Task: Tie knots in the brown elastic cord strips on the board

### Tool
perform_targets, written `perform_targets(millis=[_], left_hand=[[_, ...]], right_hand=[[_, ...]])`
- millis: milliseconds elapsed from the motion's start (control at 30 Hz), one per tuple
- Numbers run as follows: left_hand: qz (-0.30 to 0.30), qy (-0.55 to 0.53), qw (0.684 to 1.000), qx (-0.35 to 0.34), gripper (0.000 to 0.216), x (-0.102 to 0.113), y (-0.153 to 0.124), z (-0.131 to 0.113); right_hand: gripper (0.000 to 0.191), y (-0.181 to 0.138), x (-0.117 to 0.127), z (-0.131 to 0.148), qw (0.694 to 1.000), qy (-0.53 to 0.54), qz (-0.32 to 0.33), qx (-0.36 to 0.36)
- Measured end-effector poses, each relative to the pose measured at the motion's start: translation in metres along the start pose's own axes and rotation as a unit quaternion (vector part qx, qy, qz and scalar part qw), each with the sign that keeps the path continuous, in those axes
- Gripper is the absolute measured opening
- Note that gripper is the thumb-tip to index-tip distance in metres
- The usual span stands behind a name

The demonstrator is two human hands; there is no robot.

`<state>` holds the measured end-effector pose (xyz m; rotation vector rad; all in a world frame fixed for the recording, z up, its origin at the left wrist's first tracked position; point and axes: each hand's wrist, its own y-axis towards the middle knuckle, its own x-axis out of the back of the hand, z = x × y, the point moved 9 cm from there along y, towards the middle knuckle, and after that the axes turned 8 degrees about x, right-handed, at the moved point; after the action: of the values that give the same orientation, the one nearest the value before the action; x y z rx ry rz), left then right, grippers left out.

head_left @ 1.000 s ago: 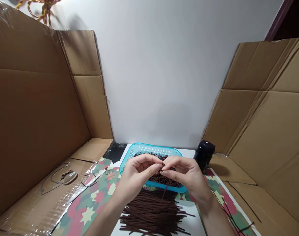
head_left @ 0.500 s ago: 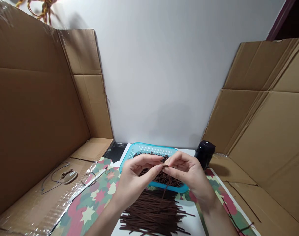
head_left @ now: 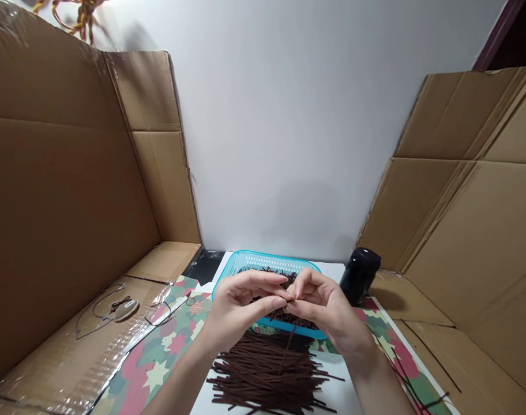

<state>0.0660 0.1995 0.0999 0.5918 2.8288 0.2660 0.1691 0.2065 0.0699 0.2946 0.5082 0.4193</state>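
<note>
My left hand (head_left: 241, 305) and my right hand (head_left: 323, 311) meet fingertip to fingertip above a blue plastic basket (head_left: 241, 258). Both pinch a thin dark brown strip (head_left: 290, 337), whose tail hangs down from between the fingers; its upper part is mostly hidden by them. Inside the basket lie many short, knotted-looking brown pieces (head_left: 306, 318). Below my hands, a thick pile of long brown strips (head_left: 271, 374) is spread crosswise on a white sheet (head_left: 338, 397).
Cardboard walls rise at left (head_left: 64, 202) and right (head_left: 474, 230). A black object (head_left: 360, 276) stands right of the basket. At left lie a small beige oval item (head_left: 127, 310) and loose cords (head_left: 94, 300). Loose brown strips (head_left: 405, 374) lie at lower right.
My fingertips have drawn tighter together and slightly lower over the strip; the short brown end that showed between them is now mostly covered. The view has shifted slightly.
</note>
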Motion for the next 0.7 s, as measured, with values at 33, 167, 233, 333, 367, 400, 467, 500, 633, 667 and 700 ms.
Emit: perform_targets(millis=[33, 167, 233, 333, 367, 400, 467, 500, 633, 667, 700], left_hand=[[0.002, -0.012, 1.0, -0.005, 0.017, 0.0, 0.0, 0.001], [0.005, -0.034, 0.998, -0.054, 0.01, 0.001, -0.002, -0.001], [0.006, -0.011, 0.996, -0.09, 0.008, 0.001, -0.004, -0.005], [-0.018, 0.066, 0.987, -0.145, 0.012, 0.002, -0.009, -0.015], [-0.033, 0.094, 0.982, -0.159, 0.014, 0.003, -0.01, -0.019], [-0.048, 0.117, 0.978, -0.168, 0.015, 0.004, -0.012, -0.022], [-0.075, 0.139, 0.972, -0.175, 0.016, 0.007, -0.014, -0.026], [-0.086, 0.139, 0.971, -0.176, 0.016, 0.008, -0.015, -0.028], [-0.118, 0.102, 0.974, -0.163, 0.015, 0.013, -0.015, -0.026], [-0.121, 0.089, 0.977, -0.154, 0.015, 0.014, -0.014, -0.025], [-0.121, 0.077, 0.979, -0.142, 0.015, 0.015, -0.013, -0.023]], right_hand=[[0.019, 0.0, -0.003, -0.002, 1.0, 0.022, 0.007, -0.008], [0.02, -0.002, -0.015, -0.017, 0.983, 0.17, -0.006, -0.073], [0.019, -0.006, -0.016, -0.029, 0.96, 0.247, -0.056, -0.12], [0.016, -0.012, -0.012, -0.041, 0.931, 0.304, -0.138, -0.151], [0.016, -0.012, -0.01, -0.04, 0.931, 0.301, -0.154, -0.14], [0.016, -0.012, -0.008, -0.037, 0.937, 0.286, -0.162, -0.121], [0.017, -0.011, -0.004, -0.025, 0.958, 0.225, -0.165, -0.063], [0.018, -0.011, -0.002, -0.017, 0.969, 0.184, -0.162, -0.031], [0.016, -0.014, 0.001, 0.01, 0.986, -0.007, -0.14, 0.088], [0.016, -0.015, 0.002, 0.015, 0.982, -0.055, -0.138, 0.115], [0.018, -0.017, 0.002, 0.02, 0.975, -0.102, -0.138, 0.141]])
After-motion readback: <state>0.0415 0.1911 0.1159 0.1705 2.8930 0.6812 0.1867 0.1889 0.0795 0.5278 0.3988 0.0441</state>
